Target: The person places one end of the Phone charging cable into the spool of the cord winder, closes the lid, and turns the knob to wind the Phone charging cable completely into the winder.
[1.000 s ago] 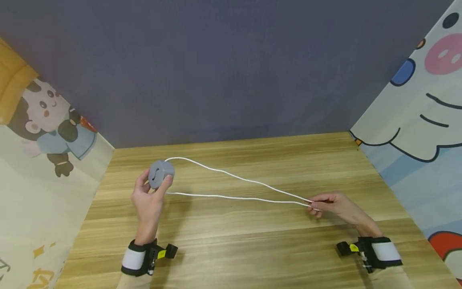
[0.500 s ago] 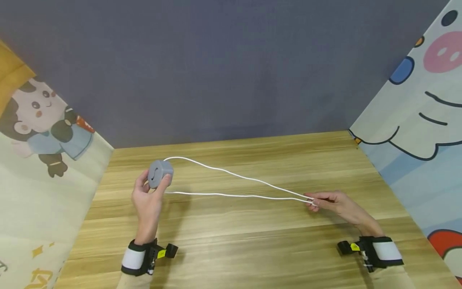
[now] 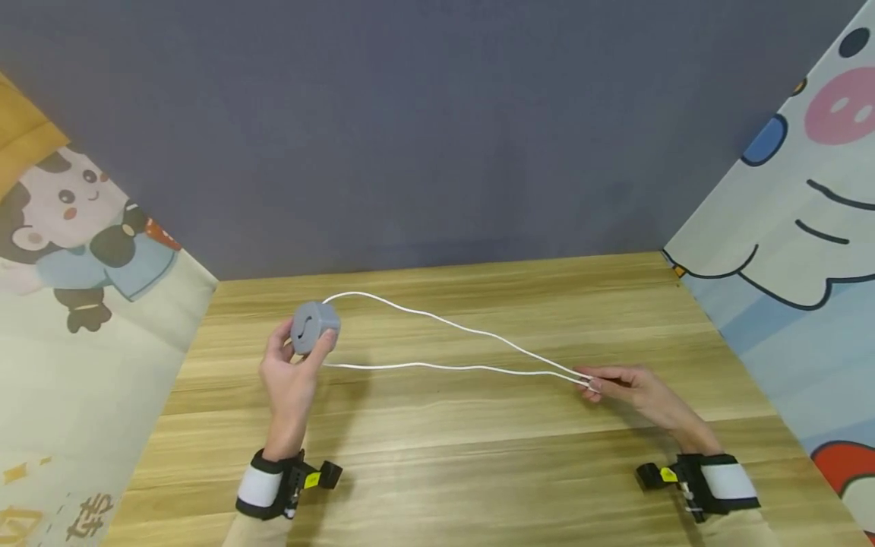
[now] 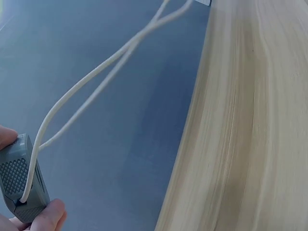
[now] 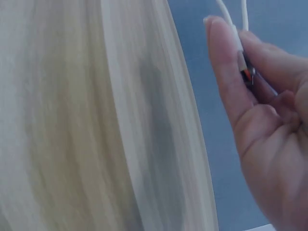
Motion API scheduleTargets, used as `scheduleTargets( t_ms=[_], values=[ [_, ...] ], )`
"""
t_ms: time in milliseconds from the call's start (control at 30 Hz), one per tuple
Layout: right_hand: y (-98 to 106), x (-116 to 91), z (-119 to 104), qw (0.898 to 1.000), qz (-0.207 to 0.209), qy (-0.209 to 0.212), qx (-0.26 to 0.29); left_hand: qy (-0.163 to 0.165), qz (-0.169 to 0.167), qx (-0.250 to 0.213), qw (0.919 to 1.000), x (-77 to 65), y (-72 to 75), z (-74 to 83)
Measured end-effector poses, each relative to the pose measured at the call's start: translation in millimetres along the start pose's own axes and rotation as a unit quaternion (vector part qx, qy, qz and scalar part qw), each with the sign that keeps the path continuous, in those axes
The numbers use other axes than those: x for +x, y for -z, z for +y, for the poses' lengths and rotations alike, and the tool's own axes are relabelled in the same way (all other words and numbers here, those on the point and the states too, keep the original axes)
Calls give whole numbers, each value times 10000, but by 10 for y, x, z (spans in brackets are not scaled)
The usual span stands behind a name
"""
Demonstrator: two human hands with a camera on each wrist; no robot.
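In the head view my left hand (image 3: 290, 384) holds a grey, many-sided cable winder (image 3: 311, 328) above the table, between thumb and fingers. An S-shaped slot shows on its face; in the left wrist view the winder (image 4: 21, 180) has textured sides and a hole where the cord enters. A white cord (image 3: 437, 317) leaves it in two strands that run to the right and meet at my right hand (image 3: 632, 387). There thumb and fingers pinch both strands near their ends. A small end piece (image 5: 248, 73) with a bit of orange shows between those fingers in the right wrist view.
Below the hands lies a wood-grain table (image 3: 478, 471). A dark grey wall (image 3: 437, 137) rises along its far edge, and cartoon-printed panels (image 3: 109, 220) stand at both sides. Each wrist wears a strap (image 3: 263, 486) with a small camera mount.
The left hand has shifted slightly to the right with the winder, whose face has turned a little. The right hand keeps its pinch, nearly in place. The head view has shifted slightly.
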State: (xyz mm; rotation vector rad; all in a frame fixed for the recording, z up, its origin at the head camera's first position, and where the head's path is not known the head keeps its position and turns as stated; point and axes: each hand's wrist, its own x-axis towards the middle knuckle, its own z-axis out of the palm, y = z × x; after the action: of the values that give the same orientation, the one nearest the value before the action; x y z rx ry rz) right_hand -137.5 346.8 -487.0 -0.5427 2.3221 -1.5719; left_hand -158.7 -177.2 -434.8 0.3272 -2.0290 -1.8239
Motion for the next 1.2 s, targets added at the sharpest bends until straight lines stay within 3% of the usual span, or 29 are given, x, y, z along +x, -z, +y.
scheduleTargets(
  t_ms=[233,467,700,1033,1100,1200],
  values=[
    [-147,140,-53,9952,613,-764,-85,-495,-247,-223,9982,-50,-176,40],
    [-341,441,-100,9924,841,-880,152,-1432,-567,-583,9863,-159,-393,105],
    [-503,796,-117,9906,1019,-681,600,-2498,-1051,-237,9623,-330,-558,114],
    [-692,1195,-188,9785,1381,-684,1368,-3274,-1810,254,9270,-573,-773,101],
    [-746,1268,-196,9765,1418,-648,1491,-3399,-2023,314,9179,-620,-806,92],
    [-837,1385,-200,9746,1415,-608,1626,-3708,-2348,477,8973,-687,-840,56]
  ],
)
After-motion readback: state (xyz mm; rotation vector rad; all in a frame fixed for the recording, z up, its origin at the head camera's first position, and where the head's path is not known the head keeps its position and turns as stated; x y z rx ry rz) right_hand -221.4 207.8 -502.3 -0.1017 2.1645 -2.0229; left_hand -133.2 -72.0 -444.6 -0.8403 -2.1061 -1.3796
